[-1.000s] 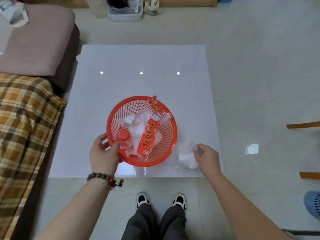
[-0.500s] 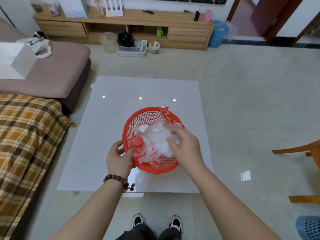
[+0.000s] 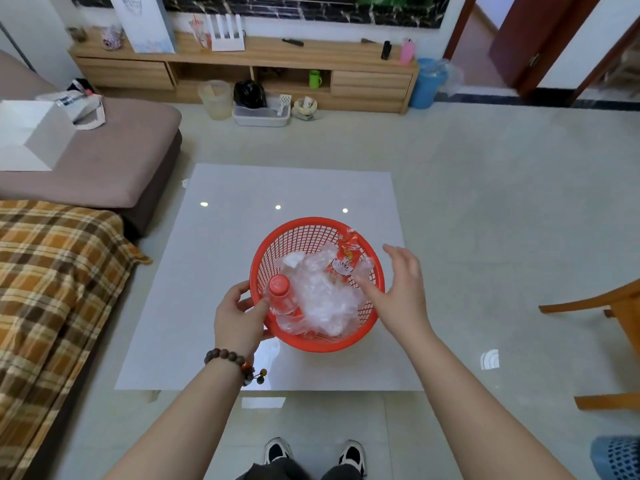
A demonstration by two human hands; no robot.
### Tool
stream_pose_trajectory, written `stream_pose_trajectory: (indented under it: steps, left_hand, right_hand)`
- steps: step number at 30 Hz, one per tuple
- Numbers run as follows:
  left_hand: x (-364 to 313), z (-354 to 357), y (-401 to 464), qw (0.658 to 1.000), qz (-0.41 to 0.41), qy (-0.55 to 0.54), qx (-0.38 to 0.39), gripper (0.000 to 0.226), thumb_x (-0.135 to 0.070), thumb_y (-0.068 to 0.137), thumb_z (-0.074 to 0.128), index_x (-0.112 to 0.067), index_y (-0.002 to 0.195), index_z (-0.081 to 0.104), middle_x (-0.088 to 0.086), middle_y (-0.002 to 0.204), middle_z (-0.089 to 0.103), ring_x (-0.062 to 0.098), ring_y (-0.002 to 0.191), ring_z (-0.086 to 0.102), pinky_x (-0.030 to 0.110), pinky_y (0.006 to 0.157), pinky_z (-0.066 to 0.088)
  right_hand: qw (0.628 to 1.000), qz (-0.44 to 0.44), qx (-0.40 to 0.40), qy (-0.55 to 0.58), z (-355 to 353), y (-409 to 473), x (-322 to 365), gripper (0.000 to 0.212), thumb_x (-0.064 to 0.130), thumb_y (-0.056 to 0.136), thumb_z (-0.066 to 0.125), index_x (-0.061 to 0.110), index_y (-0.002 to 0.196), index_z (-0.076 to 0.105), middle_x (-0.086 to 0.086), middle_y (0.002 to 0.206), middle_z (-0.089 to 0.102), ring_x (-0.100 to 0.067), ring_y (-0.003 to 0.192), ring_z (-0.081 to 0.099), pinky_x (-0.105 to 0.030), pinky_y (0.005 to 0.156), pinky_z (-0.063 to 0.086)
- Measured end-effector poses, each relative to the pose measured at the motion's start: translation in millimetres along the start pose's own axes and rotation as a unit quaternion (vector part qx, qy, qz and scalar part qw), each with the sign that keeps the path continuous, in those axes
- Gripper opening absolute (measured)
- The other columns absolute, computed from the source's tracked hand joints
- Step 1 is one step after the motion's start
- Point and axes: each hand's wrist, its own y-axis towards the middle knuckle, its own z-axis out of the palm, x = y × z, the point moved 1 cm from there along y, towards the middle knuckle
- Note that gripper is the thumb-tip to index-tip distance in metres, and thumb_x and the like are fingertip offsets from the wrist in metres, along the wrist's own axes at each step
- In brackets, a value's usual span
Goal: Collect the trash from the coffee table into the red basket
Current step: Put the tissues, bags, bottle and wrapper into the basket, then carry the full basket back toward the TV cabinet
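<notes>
Left hand keeps its fingers clamped on the red basket rim, the clear plastic wrap now dropped inside by the bottle — right hand lifts away empty, fingers spread — table trash looks collected.

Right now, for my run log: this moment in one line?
left hand: grips red basket rim | right hand: open, empty | clear plastic: in basket

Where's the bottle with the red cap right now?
In the head view, the bottle lies inside the red basket, at its left edge, beside the left hand gripping the rim.
</notes>
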Motion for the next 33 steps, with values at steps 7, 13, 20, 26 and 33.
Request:
stream_pose_trajectory:
  steps: [7, 13, 20, 26, 33]
  left_hand:
    - [-0.9, 3.0, -1.9, 0.998, -0.011, -0.015, 0.061, 0.027, -0.007, 0.086, 0.068, -0.028, 0.101, 0.062, -0.004, 0.079, 0.077, 0.024, 0.069, 0.075, 0.036, 0.051, 0.058]
    - [3.5, 29.2, 0.5, 0.993, -0.027, 0.007, 0.118, 0.026, -0.007, 0.086, 0.069, -0.027, 0.101, 0.063, -0.003, 0.078, 0.077, 0.025, 0.069, 0.075, 0.037, 0.05, 0.058]
    - [12.2, 94.7, -14.6, 0.973, -0.043, 0.064, 0.216, 0.024, -0.011, 0.085, 0.071, -0.028, 0.099, 0.064, -0.004, 0.075, 0.077, 0.023, 0.068, 0.075, 0.035, 0.049, 0.057]
    - [20.2, 175.7, -55.3, 0.949, -0.042, 0.103, 0.294, 0.019, -0.012, 0.087, 0.07, -0.027, 0.099, 0.065, 0.002, 0.082, 0.077, 0.024, 0.07, 0.075, 0.036, 0.05, 0.058]
    - [45.2, 303.2, -104.9, 0.932, -0.028, 0.148, 0.33, 0.02, -0.008, 0.089, 0.065, -0.023, 0.102, 0.066, 0.006, 0.084, 0.077, 0.024, 0.068, 0.075, 0.039, 0.052, 0.059]
  right_hand:
    - [0.957, 0.211, 0.061, 0.19, -2.3, -5.4, -26.4, 0.049, 0.038, 0.081, 0.07, 0.026, 0.126, 0.054, -0.002, 0.126, 0.063, -0.021, 0.109, 0.063, -0.047, 0.096, 0.051]
    - [0.949, 0.226, -0.009, 0.221, -16.5, -27.9, -44.6, 0.022, 0.027, 0.083, 0.068, 0.03, 0.105, 0.064, 0.005, 0.101, 0.072, -0.018, 0.096, 0.068, -0.048, 0.089, 0.055]
    - [0.932, 0.276, -0.095, 0.216, -65.8, -61.0, -90.2, 0.023, 0.018, 0.082, 0.065, 0.026, 0.103, 0.065, -0.002, 0.1, 0.072, -0.024, 0.096, 0.067, -0.051, 0.09, 0.053]
    - [0.904, 0.317, -0.171, 0.232, -130.6, -91.1, -145.5, 0.021, 0.019, 0.083, 0.066, 0.021, 0.104, 0.066, -0.005, 0.1, 0.073, -0.025, 0.095, 0.068, -0.051, 0.089, 0.054]
    - [0.882, 0.335, -0.213, 0.254, -216.9, -94.7, -243.1, 0.023, 0.034, 0.079, 0.072, 0.021, 0.097, 0.067, -0.001, 0.093, 0.073, -0.022, 0.09, 0.07, -0.04, 0.08, 0.058]
